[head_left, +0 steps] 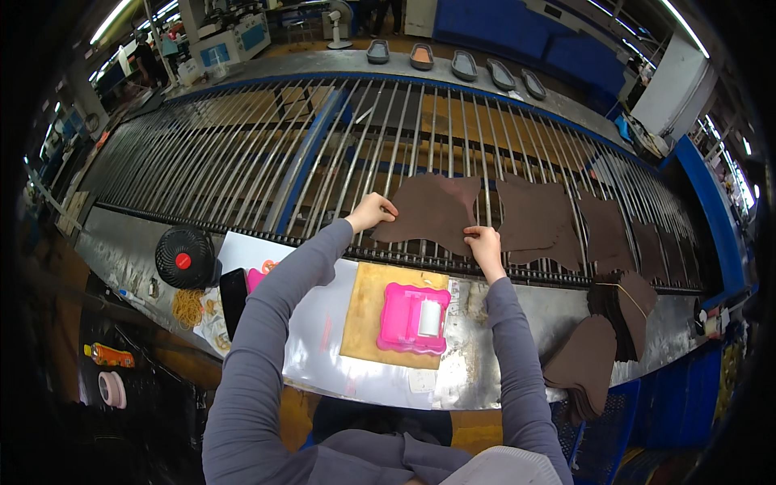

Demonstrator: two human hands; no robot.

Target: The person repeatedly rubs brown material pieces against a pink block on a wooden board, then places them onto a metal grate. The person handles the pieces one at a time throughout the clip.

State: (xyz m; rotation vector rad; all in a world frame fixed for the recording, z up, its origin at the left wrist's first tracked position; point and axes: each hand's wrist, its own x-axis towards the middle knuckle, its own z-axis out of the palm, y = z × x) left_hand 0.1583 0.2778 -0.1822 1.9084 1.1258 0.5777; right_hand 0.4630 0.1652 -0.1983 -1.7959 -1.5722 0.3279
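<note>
A dark brown, leather-like cut piece with a wavy outline lies on the conveyor's metal rods straight ahead of me. My left hand pinches its left edge between thumb and fingers. At its lower right corner, my right hand grips the border the same way. Just right of it rests a second brown piece, and a third brown piece follows, with several more beyond toward the right end.
Stacked brown pieces and a banded bundle sit at the bench's right. A pink plastic holder with a white insert lies on a tan sheet. Left are a black fan and rubber bands. Shallow trays line the far ledge.
</note>
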